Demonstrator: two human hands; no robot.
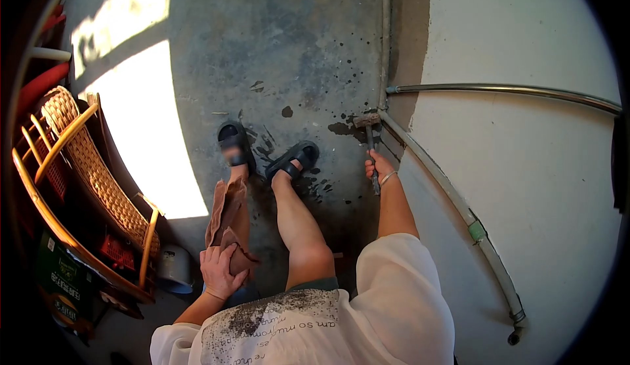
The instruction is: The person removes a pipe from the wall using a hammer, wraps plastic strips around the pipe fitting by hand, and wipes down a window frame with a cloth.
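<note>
My right hand (pixel 380 167) is closed around the dark handle of a hammer (pixel 369 128). The hammer's head is up near the pipe at the foot of the wall, above a wet patch on the floor. On the left, my left hand (pixel 220 272) rests on a brown cloth (pixel 230 217) that lies over my left leg and hangs along the shin. Its fingers are bent over the cloth's near end, and the palm side is hidden.
A wicker chair (pixel 95 168) stands at the left, with a grey bucket (pixel 174 266) and a green box (pixel 62 279) beside it. A grey pipe (pixel 443 184) and a metal pipe (pixel 505 89) run along the white wall at the right.
</note>
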